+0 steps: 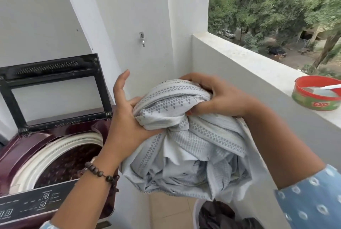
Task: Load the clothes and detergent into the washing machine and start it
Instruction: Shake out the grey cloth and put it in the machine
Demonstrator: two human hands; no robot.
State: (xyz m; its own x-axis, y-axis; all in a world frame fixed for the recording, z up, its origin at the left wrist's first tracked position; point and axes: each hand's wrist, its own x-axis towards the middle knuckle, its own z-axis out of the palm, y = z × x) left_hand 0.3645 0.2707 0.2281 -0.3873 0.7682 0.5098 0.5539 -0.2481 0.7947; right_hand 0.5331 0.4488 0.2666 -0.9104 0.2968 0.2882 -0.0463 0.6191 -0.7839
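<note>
washing machine (25, 156): maroon top-loader at far left, standing against the white wall. lid (55, 90) raised upright, black frame with clear pane. white ring around the drum mouth; perforated drum visible below it; whether anything lies inside cannot be told. black control panel (33, 204) along the near edge.

left hand (127, 118): just right of the machine, bead bracelet (103, 174) on the wrist. palm and lower fingers pressed into the left side of the bundle and clutching a fold; forefinger and thumb lifted free.

cloth bundle (191, 142): pale grey-white fabric with bands of small grey squares, bunched into a ball, held in the air between both hands, to the right of the drum opening and above the basket.

laundry basket (196, 214): pale rim at bottom edge, dark clothes (221, 215) inside.

right hand (219, 95): fingers curled over the top of the bundle, clenched on gathered fabric. blue patterned sleeve at lower right.

wall tap (142, 38): metal, on the white wall behind.

detergent tub (317, 94): red-rimmed, green label, open, on the balcony ledge (249, 57) at far right, well apart from the machine; white scoop handle resting in pale powder.
</note>
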